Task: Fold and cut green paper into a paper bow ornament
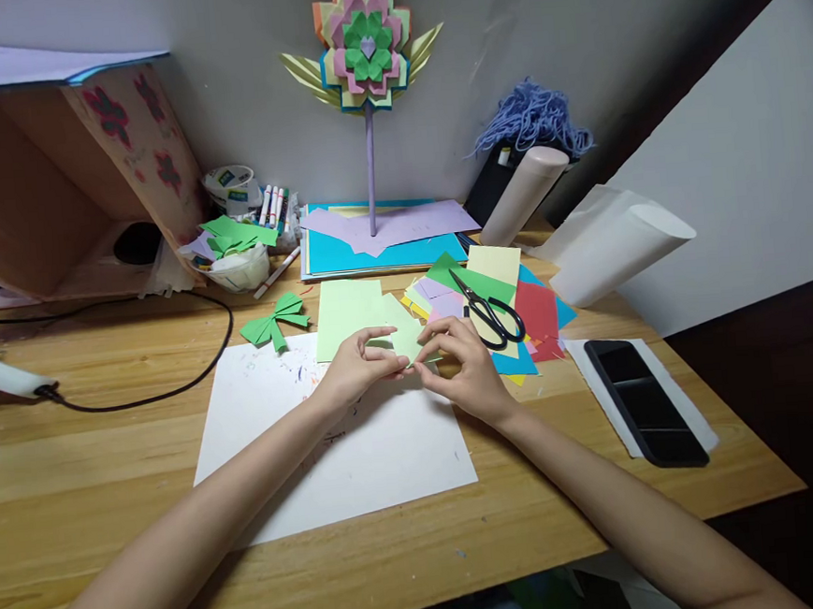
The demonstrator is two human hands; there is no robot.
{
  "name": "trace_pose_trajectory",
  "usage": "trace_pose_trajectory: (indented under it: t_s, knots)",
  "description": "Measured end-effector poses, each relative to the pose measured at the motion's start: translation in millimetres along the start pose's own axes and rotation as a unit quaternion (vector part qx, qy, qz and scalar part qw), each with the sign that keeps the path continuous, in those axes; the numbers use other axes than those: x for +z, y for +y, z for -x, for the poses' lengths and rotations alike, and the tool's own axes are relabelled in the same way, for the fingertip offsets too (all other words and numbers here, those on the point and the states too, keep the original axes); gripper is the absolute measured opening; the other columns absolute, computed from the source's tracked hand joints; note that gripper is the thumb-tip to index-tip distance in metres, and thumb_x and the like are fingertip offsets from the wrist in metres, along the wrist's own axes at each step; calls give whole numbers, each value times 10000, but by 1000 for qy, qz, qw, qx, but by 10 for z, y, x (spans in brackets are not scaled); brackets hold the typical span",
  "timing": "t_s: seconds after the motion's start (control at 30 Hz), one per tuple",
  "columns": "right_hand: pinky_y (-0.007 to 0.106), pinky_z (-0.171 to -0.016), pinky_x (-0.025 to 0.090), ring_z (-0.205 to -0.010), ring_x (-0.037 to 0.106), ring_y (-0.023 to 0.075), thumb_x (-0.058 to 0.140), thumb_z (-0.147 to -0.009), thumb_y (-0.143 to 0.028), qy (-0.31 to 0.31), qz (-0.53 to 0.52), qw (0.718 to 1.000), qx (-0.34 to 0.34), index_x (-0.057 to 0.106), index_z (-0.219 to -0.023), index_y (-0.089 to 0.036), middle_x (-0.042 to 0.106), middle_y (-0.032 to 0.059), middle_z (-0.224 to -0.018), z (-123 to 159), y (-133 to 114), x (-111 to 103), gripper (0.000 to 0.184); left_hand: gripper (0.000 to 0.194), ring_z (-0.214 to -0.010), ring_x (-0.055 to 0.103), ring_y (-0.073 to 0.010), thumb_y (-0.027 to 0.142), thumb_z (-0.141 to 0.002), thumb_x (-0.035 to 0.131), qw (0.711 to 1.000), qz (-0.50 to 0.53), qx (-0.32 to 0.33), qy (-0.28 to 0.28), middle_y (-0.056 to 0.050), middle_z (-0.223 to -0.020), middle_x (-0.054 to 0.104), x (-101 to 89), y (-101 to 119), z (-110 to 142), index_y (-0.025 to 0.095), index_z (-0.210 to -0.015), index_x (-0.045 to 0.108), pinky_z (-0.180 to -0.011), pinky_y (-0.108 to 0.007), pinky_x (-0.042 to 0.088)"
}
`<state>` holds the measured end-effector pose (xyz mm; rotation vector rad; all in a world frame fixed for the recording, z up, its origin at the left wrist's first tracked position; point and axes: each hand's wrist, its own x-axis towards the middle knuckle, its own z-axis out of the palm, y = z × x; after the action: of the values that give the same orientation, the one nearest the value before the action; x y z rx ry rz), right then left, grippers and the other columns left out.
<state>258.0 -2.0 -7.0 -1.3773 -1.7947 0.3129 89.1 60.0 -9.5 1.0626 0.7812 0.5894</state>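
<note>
Between my hands is a small piece of light green paper [404,328], its lower edge low over the white sheet. My left hand [359,372] pinches the paper's lower left edge between thumb and fingers. On the other side, my right hand [466,375] is closed with thumb and fingertips at the lower right edge. The fingers partly hide any crease there. A larger light green sheet [347,314] lies just behind my left hand. Black-handled scissors [484,308] rest on coloured paper scraps [540,308] behind my right hand.
A marked white sheet [390,456] lies under my hands. Cut green paper [277,322] sits left, near a tub of scraps [241,266]. A paper flower [367,50] stands at the wall. Rolled paper [620,250] and a dark phone-like device [646,403] are right; a black cable [153,399] curves left.
</note>
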Motion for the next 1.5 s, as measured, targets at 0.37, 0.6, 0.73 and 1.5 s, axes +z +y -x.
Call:
trace_pose_trajectory:
  t_s: [0.37, 0.6, 0.73, 1.5]
  knots:
    - [416, -895, 382, -987, 487, 218, 631, -715, -170, -1, -48, 995, 92, 588, -686, -217, 515, 40, -957, 27, 8, 45, 69, 603, -637, 599, -125, 249, -630, 748, 999, -46, 8, -4, -22, -674, 660, -16, -17, 2, 118, -1148, 470, -669, -271, 441]
    - [432, -927, 385, -1032, 477, 229, 637, -717, -192, 15, -43, 994, 95, 585, -708, -221, 500, 49, -985, 37, 7, 53, 60, 607, -620, 608, -154, 318, -597, 764, 997, -72, 6, 28, -42, -721, 670, 8, -24, 18, 154, -1112, 486, -548, -244, 421]
    - [352, -828, 470, -999, 515, 207, 622, -737, -255, 26, -114, 983, 142, 565, -760, -210, 478, 63, -1014, 27, 46, 72, 76, 582, -682, 641, -181, 293, -602, 758, 998, -46, 8, 46, -22, -705, 661, 32, -29, 24, 157, -1094, 478, -610, -275, 455]
    - [271, -622, 510, -668, 598, 142, 738, -617, -346, -19, -319, 906, 278, 533, -749, -190, 580, -5, -697, 11, 69, 90, 289, 525, -678, 653, -176, 286, -607, 754, 996, -54, 50, 44, -25, -724, 650, 96, -91, 17, 168, -1012, 442, -630, -286, 489]
